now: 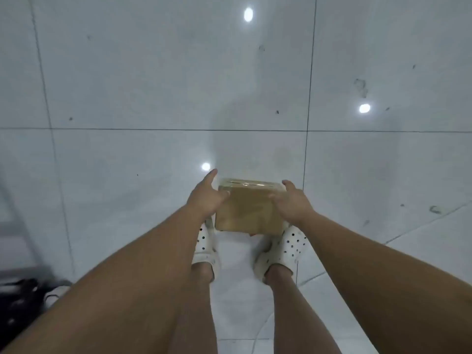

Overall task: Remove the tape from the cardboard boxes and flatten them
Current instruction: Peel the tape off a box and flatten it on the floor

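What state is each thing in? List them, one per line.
cardboard box: closed, glossy tape on, not flattened, held above the tiled floor.
left hand: holds the box's left side, thumb on top.
right hand: grips the box's right side.
white clogs: worn, standing on the floor.

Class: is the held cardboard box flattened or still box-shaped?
Still box-shaped: the cardboard box shows a top face and a glossy far side, between the left hand and right hand.

Glossy white tiled floor (153, 85), reflected lights (248, 14)
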The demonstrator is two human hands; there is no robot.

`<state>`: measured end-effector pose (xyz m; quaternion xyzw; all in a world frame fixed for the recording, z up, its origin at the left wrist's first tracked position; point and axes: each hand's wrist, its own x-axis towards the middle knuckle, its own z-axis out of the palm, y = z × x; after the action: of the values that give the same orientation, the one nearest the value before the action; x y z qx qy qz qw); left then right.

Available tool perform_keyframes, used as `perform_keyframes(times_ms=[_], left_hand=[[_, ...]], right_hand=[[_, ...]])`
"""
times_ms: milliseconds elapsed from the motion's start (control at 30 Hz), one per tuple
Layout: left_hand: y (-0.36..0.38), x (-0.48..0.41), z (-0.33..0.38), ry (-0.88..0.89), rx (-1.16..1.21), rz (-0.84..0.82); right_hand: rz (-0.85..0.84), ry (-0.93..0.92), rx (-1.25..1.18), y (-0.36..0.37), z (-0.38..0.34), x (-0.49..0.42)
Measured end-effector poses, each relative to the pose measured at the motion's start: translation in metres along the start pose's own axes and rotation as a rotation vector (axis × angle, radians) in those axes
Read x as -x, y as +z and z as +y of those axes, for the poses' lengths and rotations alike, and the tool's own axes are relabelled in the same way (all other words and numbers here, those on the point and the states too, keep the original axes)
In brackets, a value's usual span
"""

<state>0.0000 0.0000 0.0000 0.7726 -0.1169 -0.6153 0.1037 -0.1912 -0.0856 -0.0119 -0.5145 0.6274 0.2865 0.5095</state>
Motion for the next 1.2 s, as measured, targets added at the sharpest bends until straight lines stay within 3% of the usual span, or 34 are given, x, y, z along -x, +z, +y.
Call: perform_keyframes(times_ms=[200,433,533,667,800,1100,1200], left_hand=[[0.023,-0.034,-0.059,-0.243,0.044,0.02],[0.049,-0.051,-0.08,-0.368,0.172,-0.1],[0.053,-0.049,-0.088,-0.365,0.293,-0.117],[0.05,-0.035,-0.089,-0.326,0.548,-0.022],[0.03,-0.007,-0.069,-0.392,0.772,0.015],[-0.035,0.085,0.036,-0.208,0.668,-0.03],[-0.055,0.13,0.078,-0.106,0.658,0.033]], right_hand=[[-0.026,0.319,-0.122,0.036,0.039,-0.034],[-0.192,0.299,-0.278,0.052,0.069,-0.047],[-0.108,0.27,-0.418,0.056,0.068,-0.044],[-0.026,0.249,-0.541,0.049,0.059,-0.034],[-0.03,0.214,-0.615,0.03,0.042,-0.013],[0.094,0.083,-0.872,-0.057,-0.01,0.084],[0.124,0.014,-0.906,-0.093,-0.028,0.128]])
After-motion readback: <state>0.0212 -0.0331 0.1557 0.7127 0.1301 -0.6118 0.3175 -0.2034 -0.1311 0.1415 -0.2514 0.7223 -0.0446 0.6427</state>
